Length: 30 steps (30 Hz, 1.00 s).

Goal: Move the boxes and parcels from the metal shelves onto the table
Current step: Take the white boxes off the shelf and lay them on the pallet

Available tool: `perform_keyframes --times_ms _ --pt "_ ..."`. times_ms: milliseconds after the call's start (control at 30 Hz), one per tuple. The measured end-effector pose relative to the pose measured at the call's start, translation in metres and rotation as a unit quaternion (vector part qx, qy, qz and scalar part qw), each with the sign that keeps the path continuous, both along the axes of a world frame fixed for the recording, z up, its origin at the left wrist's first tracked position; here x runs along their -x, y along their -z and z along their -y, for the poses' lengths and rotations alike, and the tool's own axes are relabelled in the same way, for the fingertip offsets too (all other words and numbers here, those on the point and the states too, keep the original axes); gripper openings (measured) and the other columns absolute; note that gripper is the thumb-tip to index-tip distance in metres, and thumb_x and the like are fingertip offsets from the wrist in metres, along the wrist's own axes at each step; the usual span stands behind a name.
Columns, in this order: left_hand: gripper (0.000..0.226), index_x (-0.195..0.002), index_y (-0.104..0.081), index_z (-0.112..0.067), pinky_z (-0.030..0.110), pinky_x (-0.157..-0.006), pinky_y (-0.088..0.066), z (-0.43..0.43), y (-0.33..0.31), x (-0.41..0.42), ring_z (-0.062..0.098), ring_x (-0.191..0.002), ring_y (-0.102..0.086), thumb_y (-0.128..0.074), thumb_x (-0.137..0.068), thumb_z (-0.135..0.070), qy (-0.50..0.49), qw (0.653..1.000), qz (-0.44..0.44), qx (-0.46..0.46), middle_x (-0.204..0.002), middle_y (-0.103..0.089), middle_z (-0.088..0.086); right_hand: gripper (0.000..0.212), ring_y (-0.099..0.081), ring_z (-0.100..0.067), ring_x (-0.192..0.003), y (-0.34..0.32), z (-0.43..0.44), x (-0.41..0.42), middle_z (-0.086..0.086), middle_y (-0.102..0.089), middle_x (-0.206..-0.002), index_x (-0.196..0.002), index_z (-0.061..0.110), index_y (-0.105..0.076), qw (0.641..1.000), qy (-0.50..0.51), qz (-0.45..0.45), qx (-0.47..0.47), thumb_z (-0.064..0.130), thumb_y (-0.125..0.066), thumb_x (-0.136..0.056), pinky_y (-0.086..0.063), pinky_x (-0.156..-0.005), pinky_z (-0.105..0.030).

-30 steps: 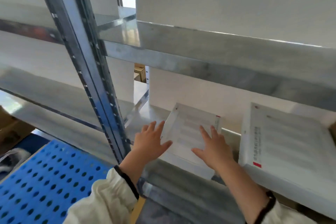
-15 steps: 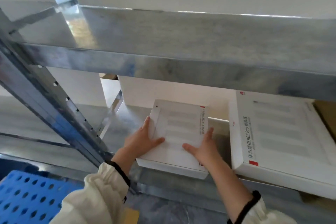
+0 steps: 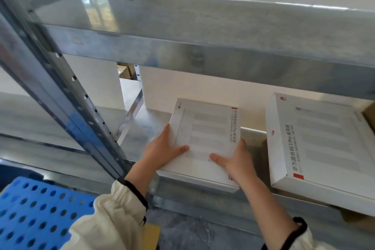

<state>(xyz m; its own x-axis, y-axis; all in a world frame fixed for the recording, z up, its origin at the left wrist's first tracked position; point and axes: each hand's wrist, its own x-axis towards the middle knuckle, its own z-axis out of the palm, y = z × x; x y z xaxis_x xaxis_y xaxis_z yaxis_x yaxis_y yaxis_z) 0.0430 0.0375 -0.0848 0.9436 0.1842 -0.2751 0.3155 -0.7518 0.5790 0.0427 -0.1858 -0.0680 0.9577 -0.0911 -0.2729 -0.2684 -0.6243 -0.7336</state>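
Box (image 3: 205, 132), shelf (image 3: 140, 136) front: your left hand (image 3: 162, 150) and right hand (image 3: 235, 160), spread flat a second ago, now clamp its sides, thumbs on top; lift-out looks next.

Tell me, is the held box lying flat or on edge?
Flat: the box shows its broad printed face upward, held by left hand and right hand at its sides.

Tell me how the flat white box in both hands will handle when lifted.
Probably stiff: the flat white cardboard box shows straight edges between the left hand and right hand. Likely light for its size, being thin. Its smooth top may be slippery.
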Motion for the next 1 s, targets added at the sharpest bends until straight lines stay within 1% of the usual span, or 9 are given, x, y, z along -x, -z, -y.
perform_keyframes --times_ms 133,200,333,400,533,667,867,933,1000 --pt "0.102 -0.149 -0.006 -0.025 0.039 -0.096 -0.044 -0.003 -0.015 0.011 0.027 -0.123 -0.049 -0.064 -0.075 -0.064 -0.017 0.999 0.033 0.003 -0.145 -0.042 0.0 0.094 -0.054 -0.031 -0.113 -0.016 -0.004 0.0 -0.009 -0.051 -0.131 -0.133 0.009 -0.028 0.999 -0.019 0.03 0.006 0.04 -0.084 -0.064 -0.053 -0.074 -0.035" --pt "0.102 -0.149 -0.006 -0.025 0.039 -0.095 -0.043 -0.003 -0.023 0.02 0.027 -0.123 -0.049 -0.064 -0.075 -0.065 -0.031 0.999 0.042 0.002 -0.145 -0.042 -0.001 0.092 -0.054 -0.031 -0.113 -0.025 -0.004 0.002 -0.009 -0.052 -0.131 -0.131 0.009 -0.03 0.999 -0.03 0.038 0.01 0.04 -0.084 -0.064 -0.051 -0.074 -0.033" --pt "0.105 -0.148 -0.008 -0.027 0.038 -0.093 -0.045 -0.001 -0.035 0.039 0.026 -0.121 -0.052 -0.063 -0.07 -0.071 -0.055 0.997 0.052 -0.002 -0.141 -0.047 -0.002 0.088 -0.056 -0.031 -0.108 -0.039 -0.002 0.011 -0.008 -0.055 -0.125 -0.126 0.011 -0.034 0.998 -0.044 0.043 0.008 0.041 -0.086 -0.061 -0.053 -0.078 -0.038" --pt "0.105 -0.148 -0.008 -0.029 0.039 -0.094 -0.046 0.003 -0.041 0.053 0.025 -0.12 -0.053 -0.063 -0.069 -0.072 -0.071 0.996 0.057 0.008 -0.141 -0.047 -0.003 0.088 -0.058 -0.031 -0.104 -0.044 0.001 0.017 -0.007 -0.056 -0.121 -0.126 0.012 -0.034 0.997 -0.06 0.043 0.007 0.042 -0.085 -0.061 -0.056 -0.073 -0.041" --pt "0.104 -0.15 -0.006 -0.026 0.035 -0.094 -0.042 0.013 -0.053 0.091 0.024 -0.122 -0.052 -0.063 -0.074 -0.067 -0.112 0.991 0.07 -0.001 -0.143 -0.045 -0.001 0.085 -0.057 -0.029 -0.105 -0.053 0.002 0.036 -0.008 -0.056 -0.122 -0.126 0.01 -0.032 0.992 -0.111 0.055 0.007 0.04 -0.083 -0.065 -0.051 -0.077 -0.036" --pt "0.105 -0.15 -0.003 -0.029 0.038 -0.097 -0.045 0.016 -0.052 0.142 0.021 -0.12 -0.052 -0.06 -0.072 -0.072 -0.174 0.983 0.057 -0.012 -0.143 -0.044 -0.002 0.088 -0.057 -0.029 -0.104 -0.051 -0.003 0.064 -0.008 -0.056 -0.123 -0.128 0.009 -0.029 0.984 -0.172 0.049 0.013 0.04 -0.083 -0.066 -0.052 -0.078 -0.038" --pt "0.104 -0.151 0.002 -0.028 0.032 -0.096 -0.038 0.014 -0.038 0.243 0.018 -0.124 -0.046 -0.058 -0.076 -0.069 -0.282 0.959 0.035 0.012 -0.145 -0.04 -0.004 0.089 -0.058 -0.031 -0.095 -0.04 -0.035 0.114 -0.01 -0.057 -0.117 -0.124 0.01 -0.032 0.961 -0.271 0.027 0.036 0.038 -0.087 -0.06 -0.054 -0.074 -0.046" --pt "0.106 -0.151 0.003 -0.028 0.032 -0.094 -0.04 0.001 -0.036 0.278 0.018 -0.123 -0.047 -0.058 -0.075 -0.07 -0.331 0.943 0.026 0.014 -0.143 -0.041 -0.004 0.087 -0.057 -0.031 -0.099 -0.037 -0.059 0.131 -0.011 -0.057 -0.12 -0.122 0.01 -0.035 0.946 -0.319 0.037 0.037 0.038 -0.088 -0.058 -0.051 -0.076 -0.038" --pt "0.106 -0.151 0.003 -0.027 0.032 -0.092 -0.041 -0.015 -0.037 0.312 0.019 -0.121 -0.048 -0.057 -0.075 -0.071 -0.375 0.927 0.022 0.003 -0.142 -0.043 -0.003 0.086 -0.056 -0.029 -0.107 -0.037 -0.091 0.147 -0.011 -0.055 -0.125 -0.125 0.009 -0.037 0.926 -0.376 0.038 0.015 0.034 -0.087 -0.06 -0.043 -0.073 -0.029"
